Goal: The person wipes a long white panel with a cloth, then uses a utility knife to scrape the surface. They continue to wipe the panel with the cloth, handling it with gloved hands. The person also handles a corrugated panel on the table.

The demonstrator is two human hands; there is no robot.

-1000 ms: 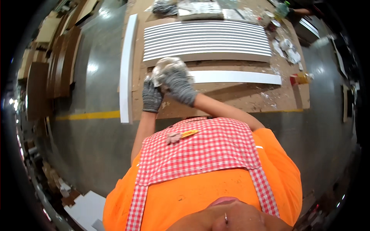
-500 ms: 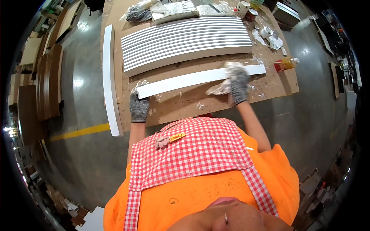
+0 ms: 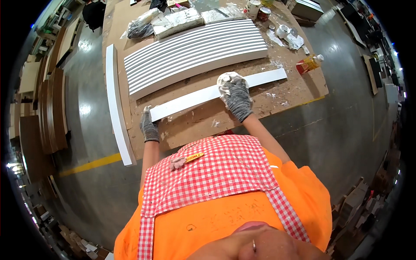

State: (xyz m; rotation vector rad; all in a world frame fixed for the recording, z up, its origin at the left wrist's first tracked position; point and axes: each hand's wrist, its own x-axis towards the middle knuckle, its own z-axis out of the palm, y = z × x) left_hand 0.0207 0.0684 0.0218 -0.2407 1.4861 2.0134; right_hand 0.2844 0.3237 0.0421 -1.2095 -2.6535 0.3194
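Note:
A long white board (image 3: 186,104) lies across the brown worktable (image 3: 195,123) in front of me. At its left end is my left hand (image 3: 149,126) in a grey glove, its fingers closed on the board's end. My right hand (image 3: 239,97), also gloved in grey, presses a crumpled white rag (image 3: 226,82) onto the board right of its middle. The fingers lie over the rag, and part of the board is hidden beneath. Just beyond is a row of similar white-edged boards (image 3: 197,60) laid side by side.
Another white strip (image 3: 114,99) lies along the table's left edge. Whitish stained blocks (image 3: 177,22) and a plastic bag (image 3: 142,25) sit behind the boards. Cans (image 3: 263,14), crumpled paper (image 3: 294,41) and a bottle of amber liquid (image 3: 309,64) stand toward the right edge.
My right hand has moved left along the board with the rag, now bunched under the fingers. My left hand stays at the left end. The whole view has shifted slightly.

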